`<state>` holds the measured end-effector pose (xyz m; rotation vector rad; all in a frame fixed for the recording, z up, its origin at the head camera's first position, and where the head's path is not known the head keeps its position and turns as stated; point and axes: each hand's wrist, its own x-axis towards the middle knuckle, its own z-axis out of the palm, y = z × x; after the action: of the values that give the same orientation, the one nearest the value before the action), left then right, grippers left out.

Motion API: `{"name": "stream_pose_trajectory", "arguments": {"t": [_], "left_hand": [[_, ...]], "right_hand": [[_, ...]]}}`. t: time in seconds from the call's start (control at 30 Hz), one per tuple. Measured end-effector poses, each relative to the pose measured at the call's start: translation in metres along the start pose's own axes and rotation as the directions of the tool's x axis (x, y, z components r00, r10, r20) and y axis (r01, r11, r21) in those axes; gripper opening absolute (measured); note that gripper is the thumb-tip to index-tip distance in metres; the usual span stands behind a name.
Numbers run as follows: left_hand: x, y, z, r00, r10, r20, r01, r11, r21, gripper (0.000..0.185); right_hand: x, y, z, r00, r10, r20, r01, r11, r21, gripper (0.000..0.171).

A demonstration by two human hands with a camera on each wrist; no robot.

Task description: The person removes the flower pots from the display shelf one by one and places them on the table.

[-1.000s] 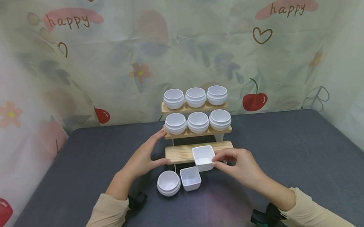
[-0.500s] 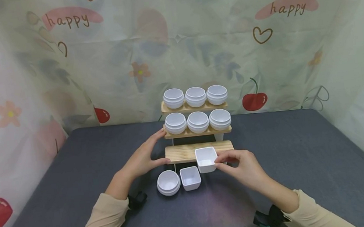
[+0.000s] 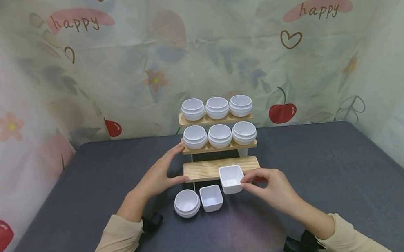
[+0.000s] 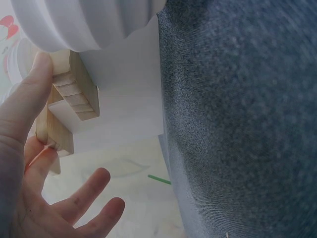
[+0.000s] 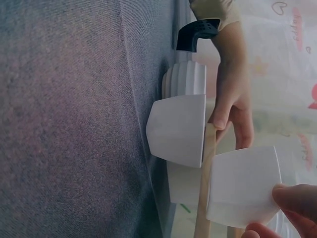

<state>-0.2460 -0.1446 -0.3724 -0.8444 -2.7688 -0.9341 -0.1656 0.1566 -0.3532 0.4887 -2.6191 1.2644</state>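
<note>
Between thumb and fingers, my right hand pinches the right side of a small white square bowl. In the head view it overlaps the front edge of the bottom wooden shelf; the right wrist view has the bowl's base right at the board. My left hand rests against the left end of the tiered stand, thumb on the bottom shelf and fingertips at the middle shelf. The other fingers spread loosely. In front of the stand are another square bowl and round ribbed bowls.
Three white round bowls stand on the middle shelf, and three more, including a centre one, on the top shelf. A dark grey cloth covers the table. Behind it hangs a patterned curtain.
My right hand has shifted slightly right and toward me, carrying the square bowl along the bottom shelf's front. The left hand and the other bowls have stayed put.
</note>
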Motion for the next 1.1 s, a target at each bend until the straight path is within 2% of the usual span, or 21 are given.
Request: {"name": "stream_pose_trajectory", "arguments": {"t": [0.5, 1.1], "left_hand": [[-0.0011, 0.0022, -0.0008, 1.0, -0.016, 0.007, 0.016, 1.0, 0.001, 0.089], [-0.0006, 0.0018, -0.0006, 1.0, -0.012, 0.002, 0.012, 1.0, -0.002, 0.088]], "right_hand": [[-0.0041, 0.0039, 0.0011, 1.0, 0.019, 0.009, -0.019, 1.0, 0.015, 0.008], [-0.0075, 0.0096, 0.0042, 1.0, 0.002, 0.013, -0.002, 1.0, -0.004, 0.007]]}}
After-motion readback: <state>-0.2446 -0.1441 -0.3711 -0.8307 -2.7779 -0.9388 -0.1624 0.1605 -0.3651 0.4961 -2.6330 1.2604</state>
